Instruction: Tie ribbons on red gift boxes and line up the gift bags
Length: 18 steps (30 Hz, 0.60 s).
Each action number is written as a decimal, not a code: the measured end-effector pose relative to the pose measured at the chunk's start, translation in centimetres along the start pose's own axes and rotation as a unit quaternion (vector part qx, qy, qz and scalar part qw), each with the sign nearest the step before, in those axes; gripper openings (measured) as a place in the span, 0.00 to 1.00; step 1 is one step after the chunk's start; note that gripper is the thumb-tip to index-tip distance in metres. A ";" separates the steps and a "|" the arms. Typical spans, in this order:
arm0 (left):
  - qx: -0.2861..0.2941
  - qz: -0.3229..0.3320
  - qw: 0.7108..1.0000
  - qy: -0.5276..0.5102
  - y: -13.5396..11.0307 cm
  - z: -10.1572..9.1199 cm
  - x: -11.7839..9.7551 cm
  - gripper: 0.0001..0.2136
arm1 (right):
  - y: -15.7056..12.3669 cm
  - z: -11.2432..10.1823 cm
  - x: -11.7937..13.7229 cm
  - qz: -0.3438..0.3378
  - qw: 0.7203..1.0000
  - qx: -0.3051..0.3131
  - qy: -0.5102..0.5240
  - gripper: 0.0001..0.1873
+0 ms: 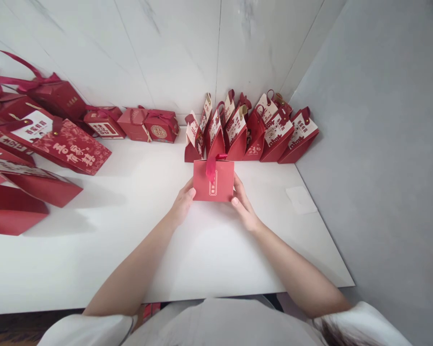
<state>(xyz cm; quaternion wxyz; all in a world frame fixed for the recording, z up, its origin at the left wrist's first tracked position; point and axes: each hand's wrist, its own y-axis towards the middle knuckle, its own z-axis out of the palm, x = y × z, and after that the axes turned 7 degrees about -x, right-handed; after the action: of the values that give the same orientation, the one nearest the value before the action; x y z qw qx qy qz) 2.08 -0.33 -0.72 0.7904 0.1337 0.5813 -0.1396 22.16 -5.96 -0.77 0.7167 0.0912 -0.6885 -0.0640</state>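
Between my two hands is a red gift box (222,181) with a gold-framed label and a dark pink ribbon (211,167) at its top. My left hand (183,201) grips the box's left side, with the thumb at the front lower corner. On the opposite side, my right hand (244,203) is closed around the right edge, its thumb also near the lower corner. The fingers behind the box are partly hidden. Just beyond it stand several red and white peaked gift boxes (236,132) with ribbon loops, close together.
Along the back wall sit small red boxes (160,127) with ribbons. Several larger red boxes (72,144) crowd the left of the white table (122,269). A white paper piece (301,200) lies near the right edge, beside a grey wall (382,144).
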 end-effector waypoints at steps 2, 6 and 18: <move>-0.004 0.000 1.000 -0.013 0.0 0.0 0.0 0.31 | 0.1 0.0 -0.1 -0.003 1.000 0.009 0.006 0.42; -0.004 -0.010 1.000 -0.028 -0.1 -0.3 0.3 0.29 | 0.1 0.0 -0.1 -0.012 1.000 0.004 0.005 0.41; -0.061 -0.004 0.998 -0.015 0.7 0.8 0.5 0.27 | 0.5 0.3 -2.7 -0.008 0.977 -0.176 -0.119 0.57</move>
<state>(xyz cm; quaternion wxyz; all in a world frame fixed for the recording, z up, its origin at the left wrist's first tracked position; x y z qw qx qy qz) 3.14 0.01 -0.93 0.8052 0.0811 0.5772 -0.1092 21.73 -4.94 -3.30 0.6342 -0.0388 -0.7458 -0.2003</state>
